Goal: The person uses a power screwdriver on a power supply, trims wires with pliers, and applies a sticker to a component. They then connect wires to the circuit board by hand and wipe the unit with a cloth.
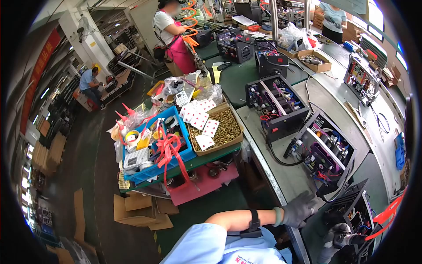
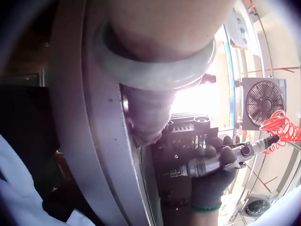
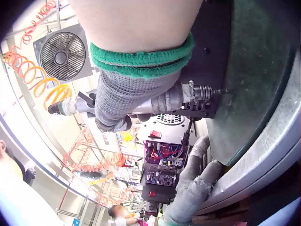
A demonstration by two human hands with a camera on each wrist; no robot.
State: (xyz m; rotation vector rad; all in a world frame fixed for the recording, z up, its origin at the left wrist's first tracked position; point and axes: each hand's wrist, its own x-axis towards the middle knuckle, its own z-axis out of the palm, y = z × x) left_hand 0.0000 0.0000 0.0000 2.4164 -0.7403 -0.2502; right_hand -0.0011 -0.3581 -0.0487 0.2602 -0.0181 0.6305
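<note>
My gloved right hand (image 1: pixel 336 240) grips an air screwdriver (image 3: pixel 167 101), its fingers wrapped round the metal body. The bit lies level, close over the green bench mat (image 3: pixel 254 84), beside a black machine case (image 3: pixel 209 52). A coiled red air hose (image 2: pixel 284 127) runs to the tool's rear end. My left hand (image 1: pixel 300 210), in a grey glove, rests at the bench edge with its fingers extended, near the open-sided machine (image 1: pixel 358 209) in front of me. In the right wrist view the left fingers (image 3: pixel 190 172) point toward the mat. Nothing shows in that hand.
More open machines (image 1: pixel 325 154) with exposed wiring line the bench (image 1: pixel 272 176). On the left stand a blue crate (image 1: pixel 191 154) of mixed supplies and a carton of brass fittings (image 1: pixel 226 127) with printed cards on it. Other people work further back.
</note>
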